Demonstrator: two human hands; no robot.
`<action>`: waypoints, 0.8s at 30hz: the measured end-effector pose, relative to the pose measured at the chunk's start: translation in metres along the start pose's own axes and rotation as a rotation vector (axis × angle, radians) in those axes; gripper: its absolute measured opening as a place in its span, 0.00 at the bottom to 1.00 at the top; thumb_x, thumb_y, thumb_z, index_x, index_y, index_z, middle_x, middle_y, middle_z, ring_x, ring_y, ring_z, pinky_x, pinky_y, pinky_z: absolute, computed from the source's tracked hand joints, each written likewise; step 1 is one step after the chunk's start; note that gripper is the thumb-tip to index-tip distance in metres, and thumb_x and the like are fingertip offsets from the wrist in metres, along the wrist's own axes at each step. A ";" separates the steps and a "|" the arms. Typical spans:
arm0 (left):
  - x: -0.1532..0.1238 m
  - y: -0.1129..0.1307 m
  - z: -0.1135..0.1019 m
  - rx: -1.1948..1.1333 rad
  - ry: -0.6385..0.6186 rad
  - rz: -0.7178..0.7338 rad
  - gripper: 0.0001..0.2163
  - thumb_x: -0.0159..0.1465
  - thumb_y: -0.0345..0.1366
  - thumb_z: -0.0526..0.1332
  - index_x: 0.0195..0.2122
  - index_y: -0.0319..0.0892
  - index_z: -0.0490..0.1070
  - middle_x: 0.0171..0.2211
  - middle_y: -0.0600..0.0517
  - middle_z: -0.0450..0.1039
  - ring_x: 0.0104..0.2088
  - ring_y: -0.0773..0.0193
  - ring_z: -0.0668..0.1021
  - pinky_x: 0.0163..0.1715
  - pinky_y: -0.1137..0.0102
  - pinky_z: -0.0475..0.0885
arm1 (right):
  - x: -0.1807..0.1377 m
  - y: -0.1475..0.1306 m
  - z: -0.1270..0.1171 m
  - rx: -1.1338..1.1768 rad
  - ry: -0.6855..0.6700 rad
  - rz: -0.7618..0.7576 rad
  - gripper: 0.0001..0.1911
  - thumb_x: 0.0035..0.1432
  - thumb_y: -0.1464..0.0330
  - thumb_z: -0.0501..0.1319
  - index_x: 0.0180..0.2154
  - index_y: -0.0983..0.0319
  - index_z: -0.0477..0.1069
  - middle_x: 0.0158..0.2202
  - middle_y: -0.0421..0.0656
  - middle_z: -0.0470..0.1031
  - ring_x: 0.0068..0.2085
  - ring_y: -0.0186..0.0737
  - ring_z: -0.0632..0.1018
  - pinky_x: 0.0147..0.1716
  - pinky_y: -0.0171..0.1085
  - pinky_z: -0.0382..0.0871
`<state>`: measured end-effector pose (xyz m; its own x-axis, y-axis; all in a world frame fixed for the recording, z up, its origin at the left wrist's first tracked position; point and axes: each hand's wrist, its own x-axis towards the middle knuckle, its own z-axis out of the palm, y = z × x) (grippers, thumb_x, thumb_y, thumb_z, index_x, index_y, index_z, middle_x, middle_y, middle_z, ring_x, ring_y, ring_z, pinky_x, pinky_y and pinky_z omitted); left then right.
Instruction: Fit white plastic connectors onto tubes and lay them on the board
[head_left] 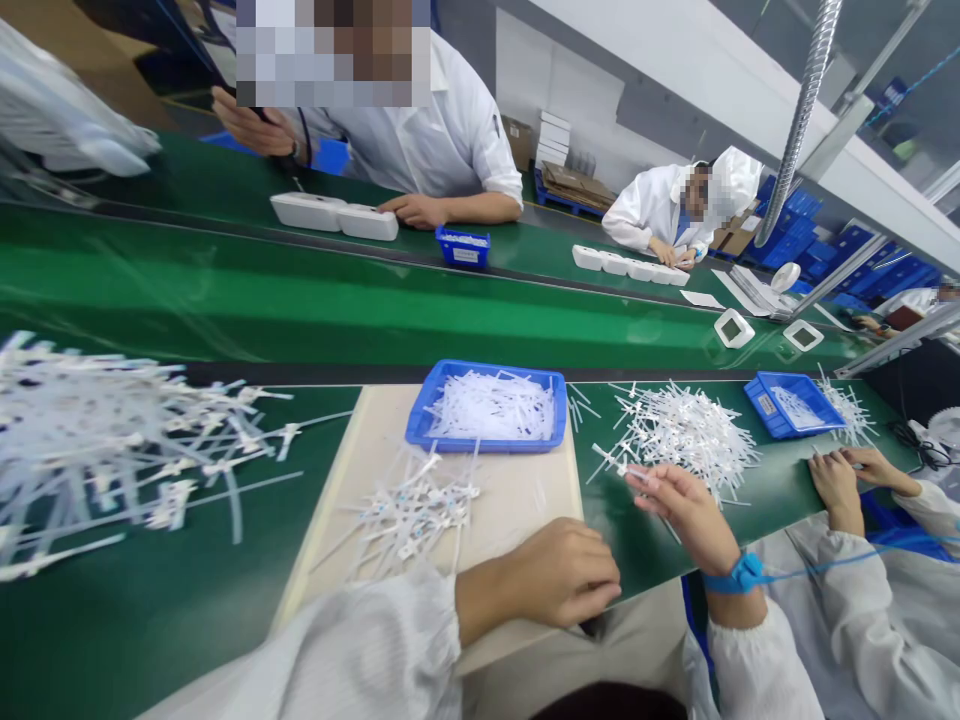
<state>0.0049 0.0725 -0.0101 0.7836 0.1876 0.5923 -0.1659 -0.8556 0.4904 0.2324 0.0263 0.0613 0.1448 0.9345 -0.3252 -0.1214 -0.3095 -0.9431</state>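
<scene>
Lying in four heaps along the near green bench (225, 615), the white tube pieces are too tangled to count singly: a large heap (97, 440) at the far left, a small heap (412, 515) on the beige board (525, 500), a right-hand heap (686, 435) beside that board, and a far heap (851, 412) at the right end. Three blue containers show on the benches. Beyond the green belt (225, 290), two white casings (334, 216) stand end to end before one co-worker (457, 130) and a row of four casings (630, 267) before another (645, 205); two screened units (733, 328) lie farther right.

The person's right hand (682, 510), wearing a blue wrist strap (739, 574), pinches one white tube piece (621, 466) between thumb and fingertips, just beside the right-hand heap. The left hand (555, 575) is at the board's right edge, fingers together and loosely curled; whether it holds anything cannot be told.

The blue tray (487, 446) on the board contains many loose whitish tubes (491, 405). The farther blue tray (766, 405), at right, contains pale pieces (796, 407). The small blue box (463, 256), across the belt, contains small whitish parts and bears a label.
</scene>
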 end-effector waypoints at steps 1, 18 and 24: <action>0.000 0.000 0.000 0.032 0.028 -0.029 0.14 0.77 0.37 0.57 0.33 0.44 0.75 0.26 0.52 0.78 0.27 0.62 0.77 0.28 0.63 0.65 | -0.007 0.009 0.003 0.018 0.012 0.035 0.23 0.55 0.49 0.80 0.36 0.59 0.79 0.62 0.52 0.82 0.67 0.62 0.79 0.62 0.53 0.77; -0.003 -0.014 0.002 0.304 -0.067 -0.392 0.08 0.73 0.32 0.64 0.52 0.46 0.75 0.48 0.46 0.77 0.44 0.54 0.79 0.43 0.62 0.75 | -0.040 0.051 -0.018 -0.372 0.254 -0.188 0.17 0.67 0.51 0.70 0.43 0.57 0.81 0.32 0.44 0.83 0.29 0.45 0.83 0.27 0.40 0.80; -0.003 -0.017 0.000 0.235 -0.083 -0.338 0.04 0.76 0.32 0.60 0.45 0.44 0.75 0.46 0.48 0.77 0.42 0.56 0.79 0.42 0.63 0.73 | -0.034 0.047 -0.030 -0.744 0.191 -0.334 0.08 0.69 0.61 0.65 0.43 0.54 0.83 0.30 0.43 0.80 0.28 0.46 0.79 0.27 0.41 0.75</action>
<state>0.0052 0.0865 -0.0205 0.8178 0.4454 0.3645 0.2425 -0.8410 0.4836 0.2516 -0.0254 0.0265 0.2306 0.9724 0.0363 0.6275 -0.1201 -0.7693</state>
